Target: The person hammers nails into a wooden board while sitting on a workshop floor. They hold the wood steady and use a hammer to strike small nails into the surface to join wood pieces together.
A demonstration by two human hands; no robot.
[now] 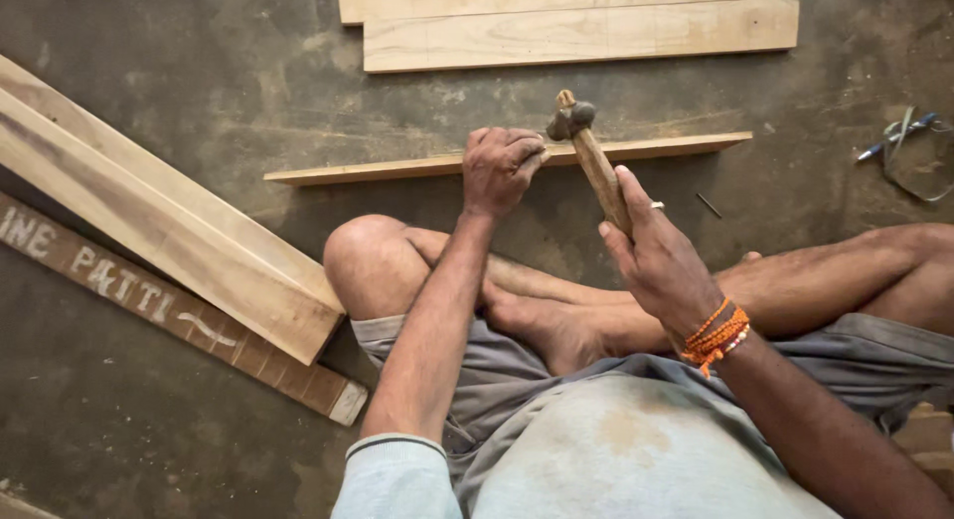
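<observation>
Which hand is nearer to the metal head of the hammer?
Left. The left hand rests on the thin wooden strip beside the hammer head; the right hand holds the handle lower down.

A hammer [592, 151] with a worn wooden handle and a small dark metal head stands tilted, head up, handle slanting down to the right. Its head hangs just above a thin, pale wooden strip [397, 168] that lies flat on the dark floor, running left to right in front of the crossed legs.
</observation>
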